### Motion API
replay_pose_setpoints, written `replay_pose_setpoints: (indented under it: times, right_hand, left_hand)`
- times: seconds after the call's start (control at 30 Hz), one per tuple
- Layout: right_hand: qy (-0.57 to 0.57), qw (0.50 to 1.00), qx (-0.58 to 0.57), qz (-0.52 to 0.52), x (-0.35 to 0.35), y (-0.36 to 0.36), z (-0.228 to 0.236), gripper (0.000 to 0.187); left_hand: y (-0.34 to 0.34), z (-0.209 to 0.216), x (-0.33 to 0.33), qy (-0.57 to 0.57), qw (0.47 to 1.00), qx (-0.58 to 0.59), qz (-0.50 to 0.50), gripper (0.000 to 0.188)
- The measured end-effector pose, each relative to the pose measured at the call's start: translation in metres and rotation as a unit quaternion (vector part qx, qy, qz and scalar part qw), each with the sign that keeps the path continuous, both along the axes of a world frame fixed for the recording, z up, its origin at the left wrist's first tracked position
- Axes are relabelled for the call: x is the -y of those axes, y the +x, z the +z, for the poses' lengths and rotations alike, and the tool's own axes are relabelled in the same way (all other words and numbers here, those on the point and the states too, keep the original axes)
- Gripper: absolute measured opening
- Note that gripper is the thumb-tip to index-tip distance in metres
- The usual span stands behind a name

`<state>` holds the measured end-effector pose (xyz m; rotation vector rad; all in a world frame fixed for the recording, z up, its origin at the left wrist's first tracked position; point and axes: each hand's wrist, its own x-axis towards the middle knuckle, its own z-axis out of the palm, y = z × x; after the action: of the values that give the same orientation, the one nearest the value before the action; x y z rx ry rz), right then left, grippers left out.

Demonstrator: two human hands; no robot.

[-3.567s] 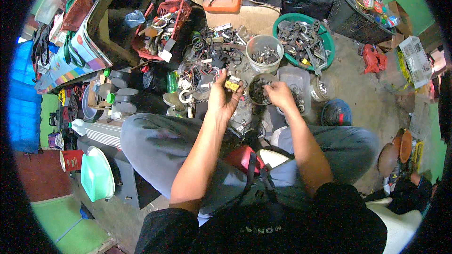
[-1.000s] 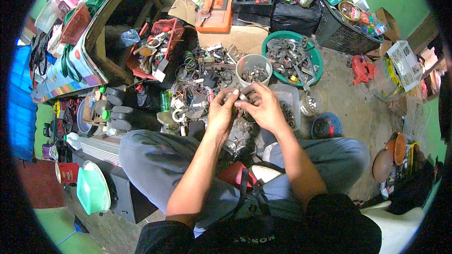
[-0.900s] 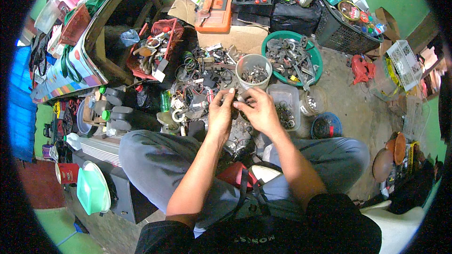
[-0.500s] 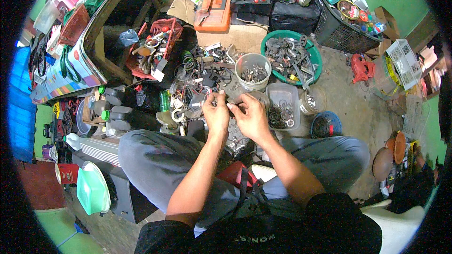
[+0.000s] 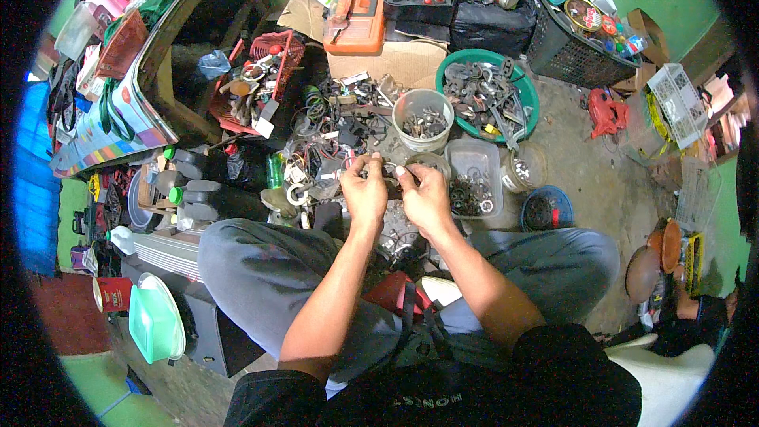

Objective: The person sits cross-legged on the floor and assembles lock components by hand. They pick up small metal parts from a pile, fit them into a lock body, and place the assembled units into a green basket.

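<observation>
Close together above the pile between my knees, both hands pinch at a small piece. My left hand (image 5: 365,194) is closed, thumb and fingertips pressed together. My right hand (image 5: 427,199) is closed too, its thumb and index finger meeting the left fingertips. Between them shows a bit of a small metallic part (image 5: 388,168); its kind is too small to make out. Just beyond the hands stands a white bucket (image 5: 423,142) with small metal pieces in it. Beside the right hand is a clear rectangular tub (image 5: 477,160) with dark small parts. Loose wires and scrap parts (image 5: 336,122) lie ahead of the left hand.
A green basin (image 5: 531,115) of scrap parts stands at the far right, with a clear round tub (image 5: 528,170) and a blue bowl (image 5: 566,209) nearer. A red basket (image 5: 229,120) is at the left. Behind are an orange toolbox (image 5: 364,28) and a black crate (image 5: 581,51).
My right hand has turned slightly and its fingers have shifted around the small part. The left hand stays nearly where it was.
</observation>
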<state>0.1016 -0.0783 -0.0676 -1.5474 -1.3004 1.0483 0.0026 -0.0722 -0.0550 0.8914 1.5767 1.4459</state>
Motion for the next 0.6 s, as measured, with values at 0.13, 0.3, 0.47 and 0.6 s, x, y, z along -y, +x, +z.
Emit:
replay_pose_setpoints:
  times: [0.13,0.3,0.47,0.6]
  right_hand:
    - [-0.017,1.000,-0.016,-0.007,-0.001,0.000,-0.008,0.029]
    - [-0.090,0.983,-0.160,-0.021,-0.005,0.003,-0.012,0.028]
    - [-0.104,0.961,-0.253,-0.037,-0.010,0.012,-0.009,0.026]
    - [-0.056,0.907,-0.394,-0.142,-0.035,0.052,-0.007,0.028]
  left_hand:
    - [0.003,0.003,0.001,-0.023,1.000,0.000,-0.003,0.025]
    - [-0.001,-0.008,-0.002,-0.046,0.996,0.073,0.012,0.024]
    - [0.003,-0.007,-0.007,-0.059,0.979,0.196,0.013,0.024]
    - [0.012,0.003,-0.010,-0.089,0.936,0.339,0.040,0.026]
